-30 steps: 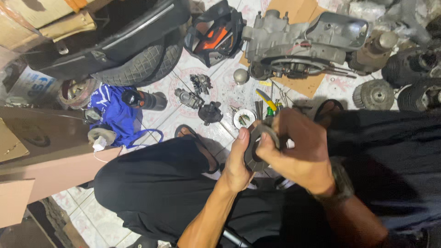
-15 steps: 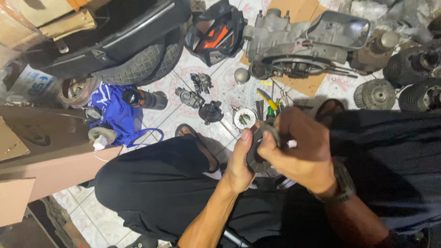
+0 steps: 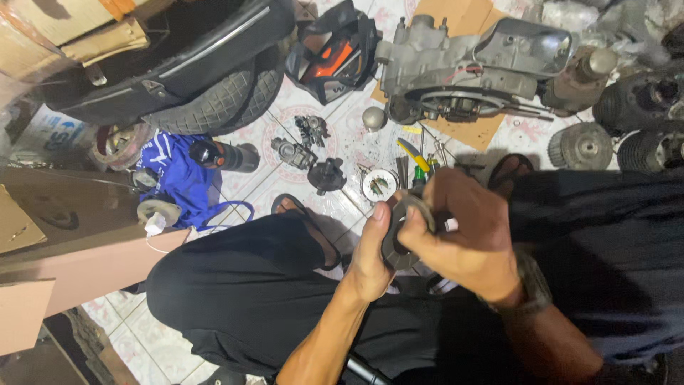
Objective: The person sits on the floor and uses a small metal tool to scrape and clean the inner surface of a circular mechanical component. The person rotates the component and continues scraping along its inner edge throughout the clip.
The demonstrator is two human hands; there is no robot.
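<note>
Both hands, left hand [image 3: 370, 257] and right hand [image 3: 463, 232], meet around a dark round part [image 3: 399, 239] above the lap. Just beyond the fingertips the tiled floor [image 3: 249, 189] is crowded: a small round tin [image 3: 380, 185], screwdrivers [image 3: 417, 160], and carburettor parts [image 3: 310, 142]. Farther ahead an engine block [image 3: 470, 68] blocks the way. Left of the left hand, a bent knee [image 3: 242, 285] fills the space; bare tile shows beyond it.
</note>
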